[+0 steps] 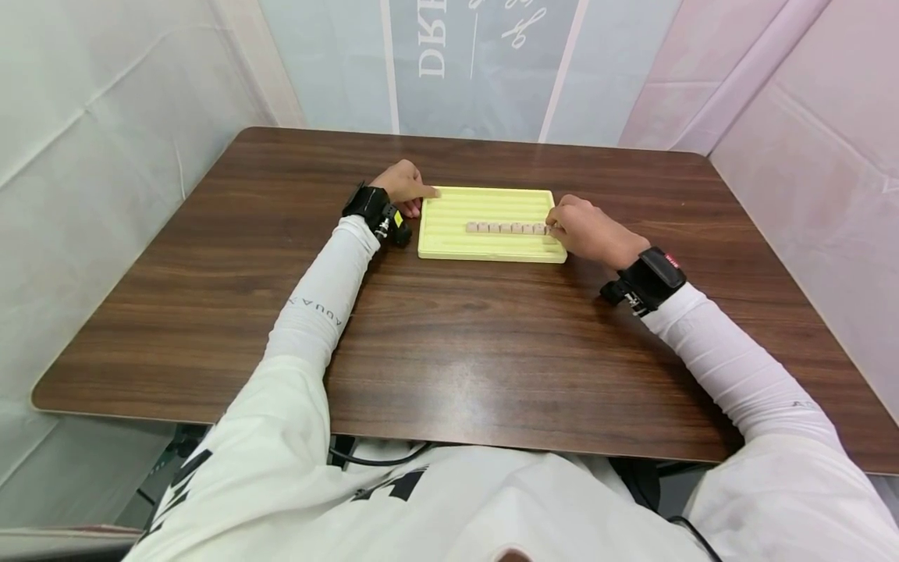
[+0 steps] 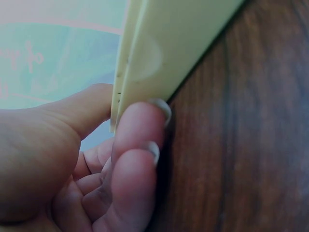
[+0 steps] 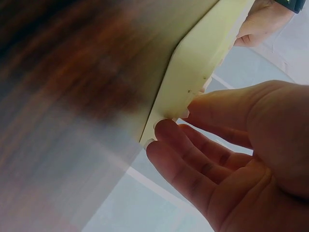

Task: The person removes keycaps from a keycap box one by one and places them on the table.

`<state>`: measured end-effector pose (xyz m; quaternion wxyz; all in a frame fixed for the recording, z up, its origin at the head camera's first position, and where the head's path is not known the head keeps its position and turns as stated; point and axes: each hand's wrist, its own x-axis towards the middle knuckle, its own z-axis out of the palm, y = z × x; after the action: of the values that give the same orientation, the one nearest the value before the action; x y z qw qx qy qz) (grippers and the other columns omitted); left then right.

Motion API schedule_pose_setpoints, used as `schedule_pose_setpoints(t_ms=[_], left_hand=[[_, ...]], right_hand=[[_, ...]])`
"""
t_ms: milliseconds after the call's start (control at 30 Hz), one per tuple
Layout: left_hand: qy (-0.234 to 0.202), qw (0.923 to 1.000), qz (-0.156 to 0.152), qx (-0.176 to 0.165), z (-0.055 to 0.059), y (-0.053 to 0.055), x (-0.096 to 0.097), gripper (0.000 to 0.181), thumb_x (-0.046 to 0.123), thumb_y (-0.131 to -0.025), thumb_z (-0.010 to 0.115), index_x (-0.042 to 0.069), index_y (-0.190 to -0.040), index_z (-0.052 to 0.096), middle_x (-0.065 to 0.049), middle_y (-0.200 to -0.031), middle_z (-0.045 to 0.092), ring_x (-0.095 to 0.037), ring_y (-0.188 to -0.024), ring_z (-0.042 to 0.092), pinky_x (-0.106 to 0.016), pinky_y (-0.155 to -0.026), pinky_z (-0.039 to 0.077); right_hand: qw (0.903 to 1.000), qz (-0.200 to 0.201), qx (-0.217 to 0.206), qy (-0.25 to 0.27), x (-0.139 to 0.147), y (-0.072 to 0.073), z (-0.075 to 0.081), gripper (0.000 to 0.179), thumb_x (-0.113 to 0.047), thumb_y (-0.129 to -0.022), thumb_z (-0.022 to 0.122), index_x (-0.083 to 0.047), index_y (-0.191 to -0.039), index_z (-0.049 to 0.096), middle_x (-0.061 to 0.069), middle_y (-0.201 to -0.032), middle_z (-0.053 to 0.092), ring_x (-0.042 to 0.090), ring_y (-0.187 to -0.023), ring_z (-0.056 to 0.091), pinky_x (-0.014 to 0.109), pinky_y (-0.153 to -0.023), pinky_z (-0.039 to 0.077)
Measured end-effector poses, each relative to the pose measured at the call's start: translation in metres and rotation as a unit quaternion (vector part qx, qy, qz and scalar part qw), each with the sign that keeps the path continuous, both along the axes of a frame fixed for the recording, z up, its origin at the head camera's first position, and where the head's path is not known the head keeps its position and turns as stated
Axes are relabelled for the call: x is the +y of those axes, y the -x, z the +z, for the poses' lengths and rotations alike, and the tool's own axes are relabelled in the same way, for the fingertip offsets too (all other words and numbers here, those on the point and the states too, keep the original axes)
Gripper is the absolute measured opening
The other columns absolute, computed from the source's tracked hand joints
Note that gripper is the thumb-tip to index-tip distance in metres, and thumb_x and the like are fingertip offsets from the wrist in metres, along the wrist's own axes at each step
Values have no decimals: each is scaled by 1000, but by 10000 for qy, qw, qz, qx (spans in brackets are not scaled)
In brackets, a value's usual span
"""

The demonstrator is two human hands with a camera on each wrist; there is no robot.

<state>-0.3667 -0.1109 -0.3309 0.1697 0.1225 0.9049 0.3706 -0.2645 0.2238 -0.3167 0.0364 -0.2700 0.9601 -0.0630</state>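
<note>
A pale yellow ridged tray [image 1: 492, 255] lies on the brown table, carrying a row of small beige cubes [image 1: 504, 228] along one ridge. At the tray's left end my left hand [image 1: 405, 186] grips the rim, thumb on top and fingertips [image 2: 140, 128] against the outer side wall. My right hand [image 1: 593, 230] is at the right end of the row, where thumb and fingers pinch around the last cube [image 3: 185, 113], mostly covered. Other fingers [image 3: 176, 164] of that hand rest by the tray's outer right wall in the right wrist view.
The wood-grain table [image 1: 449, 336] extends around the tray on all sides. A pale printed curtain [image 1: 485, 86] hangs behind its far edge, with white sheeting [image 1: 808, 148] to the right. Black camera straps [image 1: 652, 279] circle both wrists.
</note>
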Motion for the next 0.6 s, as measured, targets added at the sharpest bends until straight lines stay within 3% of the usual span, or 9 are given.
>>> schedule_pose_setpoints(t_ms=[333,600], left_hand=[[57,9998,93,-164,-5,10,3,35,37,-91,65,5,-81,57,3,-53,58,-9,-45,59,-28,-55,58],[48,9999,60,-97,-4,6,3,34,36,-92,65,4,-81,57,3,-54,58,-9,-45,59,-27,-54,57]], right_hand=[[10000,-32,-51,63,2,-4,2,25,-5,-99,48,6,-117,62,22,-110,56,30,-98,49,42,-78,44],[9999,-72,73,129,2,-3,1,27,-4,-99,43,6,-115,61,23,-108,59,28,-89,52,39,-72,43]])
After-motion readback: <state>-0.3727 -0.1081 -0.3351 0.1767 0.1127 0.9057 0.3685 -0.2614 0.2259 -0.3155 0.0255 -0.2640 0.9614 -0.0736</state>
